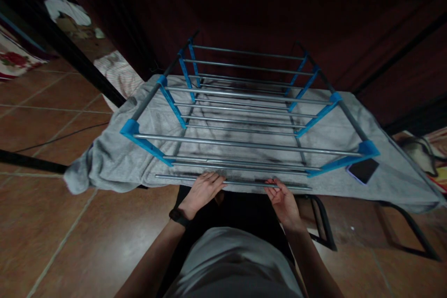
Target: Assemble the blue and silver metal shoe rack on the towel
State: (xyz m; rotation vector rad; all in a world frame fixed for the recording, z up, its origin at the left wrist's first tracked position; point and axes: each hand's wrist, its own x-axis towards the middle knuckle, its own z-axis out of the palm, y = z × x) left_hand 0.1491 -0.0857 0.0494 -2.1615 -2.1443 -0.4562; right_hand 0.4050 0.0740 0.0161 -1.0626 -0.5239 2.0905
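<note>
A thin metal rod [244,183] lies crosswise near the front edge of the cloth-covered table. My left hand [206,190] is closed over it left of its middle, the wrist wearing a dark watch. Toward the rod's right part, my right hand [282,199] pinches it between thumb and fingers. Just beyond the rod stands a rack of metal bars [244,145] joined by blue plastic brackets [148,146]. Its bars run side to side in upper and lower rows, roughly parallel to the rod.
Grey cloth [115,158] covers the table and hangs over its left end. A phone [363,170] lies by the rack's front right corner. Black metal legs [323,228] stand below at right. A dark red curtain [251,4] hangs behind; a black pole [70,46] slants at left.
</note>
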